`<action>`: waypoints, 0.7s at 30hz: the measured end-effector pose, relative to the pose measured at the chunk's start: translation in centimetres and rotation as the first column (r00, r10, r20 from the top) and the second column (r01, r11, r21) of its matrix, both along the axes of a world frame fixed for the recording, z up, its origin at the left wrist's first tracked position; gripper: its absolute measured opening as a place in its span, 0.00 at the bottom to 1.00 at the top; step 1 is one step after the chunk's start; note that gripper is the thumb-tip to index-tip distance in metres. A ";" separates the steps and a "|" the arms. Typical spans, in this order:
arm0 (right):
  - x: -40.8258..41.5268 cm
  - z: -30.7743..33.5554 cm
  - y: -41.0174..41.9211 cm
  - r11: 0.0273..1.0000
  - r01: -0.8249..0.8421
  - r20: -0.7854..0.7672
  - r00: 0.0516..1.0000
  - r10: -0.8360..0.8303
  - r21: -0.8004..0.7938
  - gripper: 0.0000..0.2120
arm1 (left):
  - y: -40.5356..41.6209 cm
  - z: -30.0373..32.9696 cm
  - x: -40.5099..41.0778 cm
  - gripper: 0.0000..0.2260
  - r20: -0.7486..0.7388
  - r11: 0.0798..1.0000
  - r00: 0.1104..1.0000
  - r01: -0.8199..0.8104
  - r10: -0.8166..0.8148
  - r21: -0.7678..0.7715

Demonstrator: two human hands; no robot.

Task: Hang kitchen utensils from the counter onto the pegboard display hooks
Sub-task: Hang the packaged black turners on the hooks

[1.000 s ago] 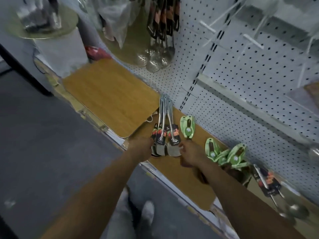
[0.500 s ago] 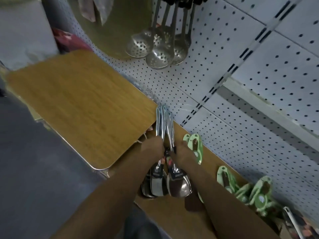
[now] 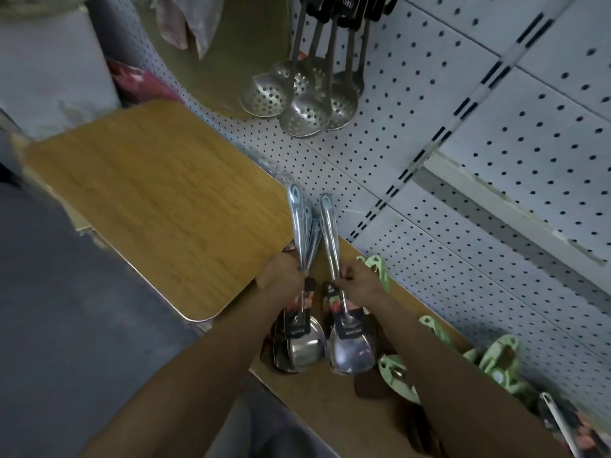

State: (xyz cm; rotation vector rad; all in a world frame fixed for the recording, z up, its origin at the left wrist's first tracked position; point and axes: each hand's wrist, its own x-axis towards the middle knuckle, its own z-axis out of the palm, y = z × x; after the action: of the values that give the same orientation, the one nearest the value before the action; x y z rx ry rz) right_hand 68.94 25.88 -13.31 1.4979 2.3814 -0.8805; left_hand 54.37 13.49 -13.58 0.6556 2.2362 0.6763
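Over the counter [image 3: 334, 404]: left hand [image 3: 284, 276] clenched on a bunch of several spoons [image 3: 302, 338]; right hand [image 3: 360, 282] pinching one spoon [image 3: 350, 348]; four skimmers [image 3: 297, 97] hanging on pegboard [image 3: 429, 104].

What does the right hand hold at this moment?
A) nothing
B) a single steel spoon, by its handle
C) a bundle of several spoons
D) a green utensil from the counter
B: the right hand grips one spoon by its handle, apart from the bundle that the left hand holds.
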 end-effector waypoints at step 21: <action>9.9 25.8 -15.4 0.998 -0.052 -0.341 0.938 0.062 0.038 0.09 | -16.4 26.4 6.0 0.07 0.073 0.961 0.997 0.000 -0.021 0.275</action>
State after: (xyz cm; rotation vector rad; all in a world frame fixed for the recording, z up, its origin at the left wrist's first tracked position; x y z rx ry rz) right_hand 78.85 10.48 12.54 1.3710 2.6721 -1.1823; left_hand 60.41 -2.91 12.78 0.7628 2.0865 1.0018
